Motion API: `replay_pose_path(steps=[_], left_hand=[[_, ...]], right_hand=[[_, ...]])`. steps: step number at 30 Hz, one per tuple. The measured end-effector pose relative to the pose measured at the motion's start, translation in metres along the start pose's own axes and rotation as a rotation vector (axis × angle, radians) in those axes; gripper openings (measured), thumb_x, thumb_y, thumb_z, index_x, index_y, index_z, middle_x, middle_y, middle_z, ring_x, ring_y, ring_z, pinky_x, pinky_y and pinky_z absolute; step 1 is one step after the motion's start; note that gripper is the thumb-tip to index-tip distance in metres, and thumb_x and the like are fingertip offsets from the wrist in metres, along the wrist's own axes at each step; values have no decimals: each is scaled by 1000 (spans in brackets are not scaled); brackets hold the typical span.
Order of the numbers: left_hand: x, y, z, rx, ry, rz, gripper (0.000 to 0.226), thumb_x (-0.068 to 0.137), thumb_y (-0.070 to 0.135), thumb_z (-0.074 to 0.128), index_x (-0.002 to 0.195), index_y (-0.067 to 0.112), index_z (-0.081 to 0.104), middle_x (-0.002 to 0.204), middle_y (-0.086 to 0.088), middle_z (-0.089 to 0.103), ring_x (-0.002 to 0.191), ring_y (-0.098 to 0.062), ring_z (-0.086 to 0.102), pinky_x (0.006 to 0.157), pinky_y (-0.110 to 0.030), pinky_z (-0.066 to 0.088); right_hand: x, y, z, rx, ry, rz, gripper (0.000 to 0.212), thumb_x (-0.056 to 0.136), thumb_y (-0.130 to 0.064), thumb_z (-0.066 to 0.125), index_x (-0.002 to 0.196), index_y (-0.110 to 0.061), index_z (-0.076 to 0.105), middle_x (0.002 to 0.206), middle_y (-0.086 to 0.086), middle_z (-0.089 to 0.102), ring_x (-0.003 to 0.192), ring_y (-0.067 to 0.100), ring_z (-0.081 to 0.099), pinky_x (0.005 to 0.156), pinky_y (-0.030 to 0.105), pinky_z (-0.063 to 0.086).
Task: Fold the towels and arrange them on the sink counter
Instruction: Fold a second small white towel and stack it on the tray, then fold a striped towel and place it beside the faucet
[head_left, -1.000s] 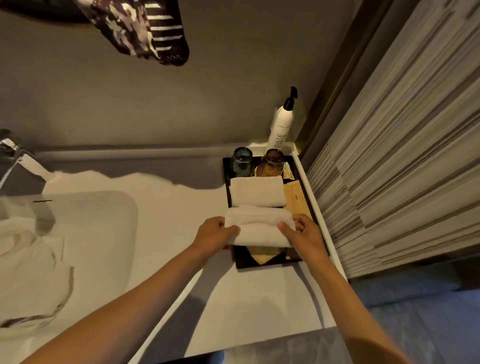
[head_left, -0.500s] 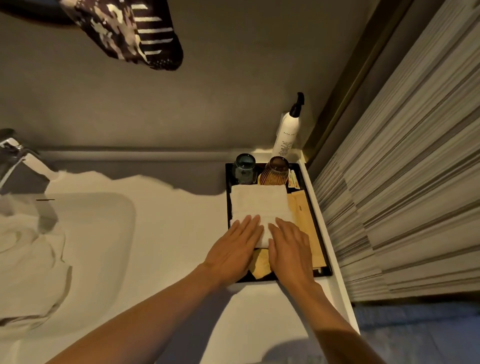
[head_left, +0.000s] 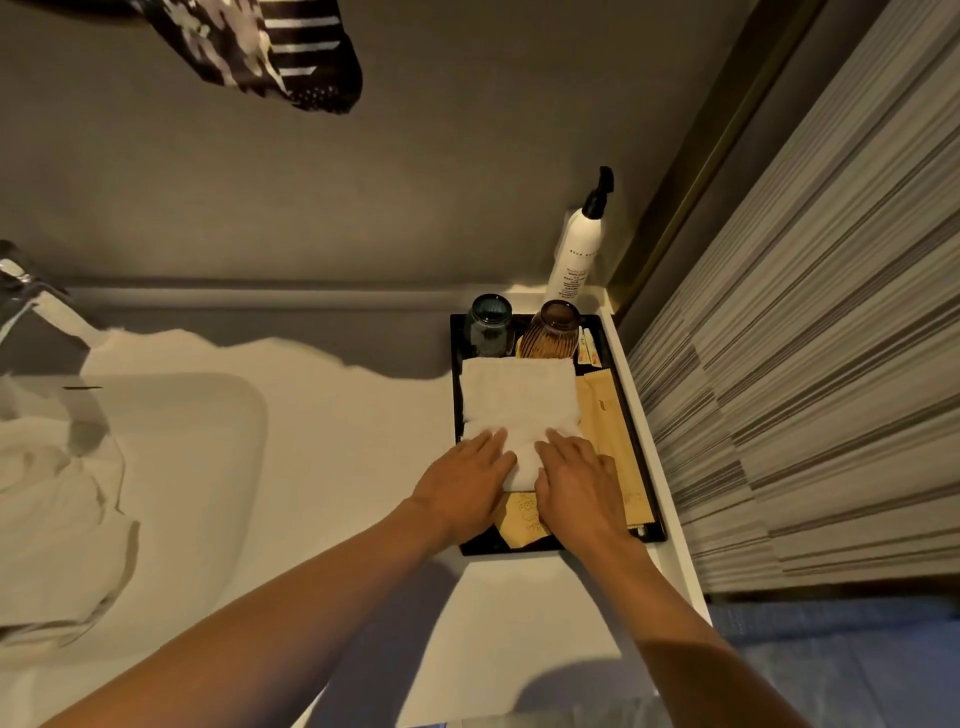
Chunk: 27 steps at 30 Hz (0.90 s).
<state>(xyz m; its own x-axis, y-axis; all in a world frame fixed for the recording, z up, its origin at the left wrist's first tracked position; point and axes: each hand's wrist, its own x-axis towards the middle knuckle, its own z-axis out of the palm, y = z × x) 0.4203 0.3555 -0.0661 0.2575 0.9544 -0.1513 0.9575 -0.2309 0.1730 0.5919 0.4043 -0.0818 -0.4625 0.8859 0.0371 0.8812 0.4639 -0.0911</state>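
Loose towel (head_left: 52, 519): white and crumpled, it lies in the sink (head_left: 208, 467) at the far left.
Tap (head_left: 31, 296): shiny, it sticks out over the sink.
Desk (head_left: 337, 415): pale and smooth, with the sink on its left and the tray on its right.
Left hand (head_left: 460, 486): the grip is open and flat, palm down, holding nothing. Its fingertips press on the near left edge of the folded towel.
Folded towel (head_left: 519, 400): white and neat, it lies on the black tray (head_left: 456, 374), just in front of the two cups.
Blue cup (head_left: 488, 332): at the back of the tray, on the left.
Brown cup (head_left: 553, 332): right beside the blue cup.
Right hand (head_left: 579, 483): the grip is open and flat too, holding nothing. It presses on the near right edge of the folded towel and covers part of the tan packets (head_left: 608, 431).
Bottle (head_left: 576, 249): white with a black pump, it stands in the corner behind the tray.
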Motion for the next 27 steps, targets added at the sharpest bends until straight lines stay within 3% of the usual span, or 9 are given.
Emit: replay_pose_path(steps=[2,5,9,12,15,22,27], left_hand=[[5,-2,0,-54,-60,-13,47,101,31,43,144,12,37,162,-15,22,149,-29,21,120,-40,25],[9,-4,-10,-65,-76,-9,43,98,29,48,137,12,47,153,-13,37,140,-28,36,112,-41,33],[-5,-20,-30,-25,33,15,34,88,22,56,120,11,58,128,-10,58,118,-28,51,100,-39,42],[-35,-43,-59,-31,40,-35,30,90,23,54,116,10,60,122,-11,61,111,-30,55,93,-39,46],[-79,-80,-95,25,54,-108,32,94,27,52,121,11,60,127,-11,61,113,-30,55,94,-42,47],[-240,-207,-99,3,130,-537,33,96,25,46,126,13,54,125,-10,59,109,-30,55,89,-44,48],[-391,-268,-19,-103,-89,-816,32,96,28,44,123,13,53,122,-8,58,111,-29,55,90,-39,45]], right_hand=[[2,-5,-1,16,-45,21,37,84,-16,61,121,-16,63,137,4,58,120,27,55,85,45,48],[5,-9,-11,-24,-97,23,34,84,-19,56,117,-17,61,132,3,60,120,27,50,90,46,43],[17,-22,-36,-47,-36,37,26,86,-22,50,106,-15,65,111,5,67,112,26,51,90,42,41],[36,-57,-63,-43,5,-31,32,88,-25,49,114,-15,66,114,5,67,113,25,52,91,41,42],[60,-113,-91,-12,59,-120,28,88,-27,47,107,-17,65,109,5,68,109,26,54,87,40,43],[74,-294,-84,21,50,-382,27,87,-24,45,102,-16,65,101,4,70,99,28,57,78,40,47],[37,-419,-22,77,-169,-530,29,90,-27,41,105,-16,63,101,5,69,95,27,58,74,37,49]])
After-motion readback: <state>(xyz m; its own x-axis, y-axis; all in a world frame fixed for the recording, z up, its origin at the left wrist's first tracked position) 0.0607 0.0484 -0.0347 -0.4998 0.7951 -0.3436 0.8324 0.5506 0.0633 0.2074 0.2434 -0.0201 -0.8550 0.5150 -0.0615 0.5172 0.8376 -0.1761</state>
